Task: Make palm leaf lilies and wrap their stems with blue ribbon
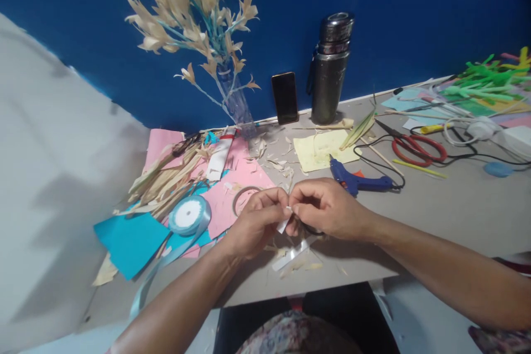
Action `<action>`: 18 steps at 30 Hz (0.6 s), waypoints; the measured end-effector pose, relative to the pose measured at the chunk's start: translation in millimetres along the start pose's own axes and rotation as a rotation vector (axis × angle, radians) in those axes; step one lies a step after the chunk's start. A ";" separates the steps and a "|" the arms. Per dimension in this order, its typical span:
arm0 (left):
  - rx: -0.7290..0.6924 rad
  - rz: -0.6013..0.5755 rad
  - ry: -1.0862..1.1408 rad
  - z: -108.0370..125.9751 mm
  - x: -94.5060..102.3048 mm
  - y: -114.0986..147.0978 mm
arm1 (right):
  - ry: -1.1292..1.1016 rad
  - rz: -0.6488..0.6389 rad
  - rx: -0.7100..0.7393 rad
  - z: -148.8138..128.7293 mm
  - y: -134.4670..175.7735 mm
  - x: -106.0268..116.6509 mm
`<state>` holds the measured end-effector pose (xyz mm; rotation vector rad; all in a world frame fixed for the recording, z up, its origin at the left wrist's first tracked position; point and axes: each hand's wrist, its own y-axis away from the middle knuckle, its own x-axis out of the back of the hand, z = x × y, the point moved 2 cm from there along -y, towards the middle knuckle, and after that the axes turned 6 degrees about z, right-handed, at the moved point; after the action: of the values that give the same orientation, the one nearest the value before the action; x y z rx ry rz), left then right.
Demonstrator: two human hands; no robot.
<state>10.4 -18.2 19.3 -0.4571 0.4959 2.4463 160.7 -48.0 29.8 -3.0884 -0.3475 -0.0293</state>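
From the head view I've got both hands meeting just above the front of the worktop (477,210), fingertips nearly touching. Left hand (258,222) grasps a small white strip (283,225); right hand (332,207) pinches at its upper end, though I can't make out the exact contact because the fingers cover it.

Risks, my judgement: strip is tiny, so a loose pinch could drop it among the pale scraps (284,167) and I'd struggle to spot it. Pulling the hands apart could crease or tear it. The glue gun (360,181) lies just beyond the right hand; if hot, a forearm or knuckle swinging forward could get burned, and its cord (384,161) could snag. A clear strip (293,256) lies right below, easy to mix up. Something dark sits under the right hand, can't identify.

Strip looks: white, narrow, flat, short visible part, tilted with its free end pointing down and left, end roughly square. Top part hidden. Paper or plastic, can't tell. Probably light and bendy.

Blue ribbon roll (188,214) is left of the left hand, its tail trailing toward the near edge.
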 end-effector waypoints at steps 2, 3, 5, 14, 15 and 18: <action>-0.004 -0.006 -0.006 -1.4 0.7 -1.0 | 0.062 0.002 0.028 -0.9 -0.1 -0.1; -0.005 -0.007 -0.009 -1.9 1.1 -1.4 | 0.101 0.006 0.045 -1.4 -0.2 0.1; -0.007 -0.007 -0.012 -2.1 1.8 -1.9 | 0.157 0.012 0.069 -2.0 -0.2 0.3; 0.054 -0.065 0.089 -0.3 3.4 -1.4 | -0.110 -0.033 -0.055 -0.8 0.3 -2.9; 0.044 -0.053 0.075 -0.1 2.8 -0.8 | -0.115 -0.028 -0.055 -0.2 -0.2 -2.6; -0.019 0.046 -0.020 -0.1 1.4 1.8 | -0.113 -0.007 -0.042 3.0 -2.5 0.2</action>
<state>8.3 -18.9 19.1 -0.4337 0.4804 2.4987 160.4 -45.4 26.9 -3.1378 -0.3667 0.1400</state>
